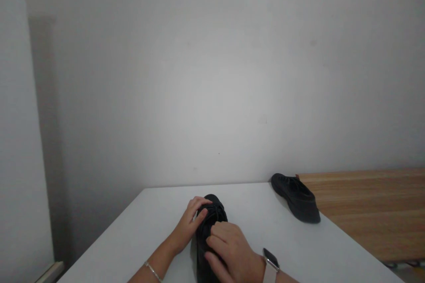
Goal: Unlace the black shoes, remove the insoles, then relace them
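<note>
A black lace-up shoe point(210, 269) lies on the white table in front of me, its toe pointing away. My left hand point(188, 225) grips it from the left, with the fingers over the upper near the laces point(216, 210) and the thumb beside them. Over the shoe's opening, my right hand point(232, 250) is closed with its fingers curled. The right fingertips press in at the tongue area; whatever is pinched there is hidden. The second black shoe point(300, 201) sits at the table's far right corner, apart from both hands.
The white table point(159, 212) reaches back to a pale grey wall point(212, 75). Beyond its right edge is a wood-grain surface point(365, 212). A light-coloured ledge or box edge point(49, 272) shows at the lower left.
</note>
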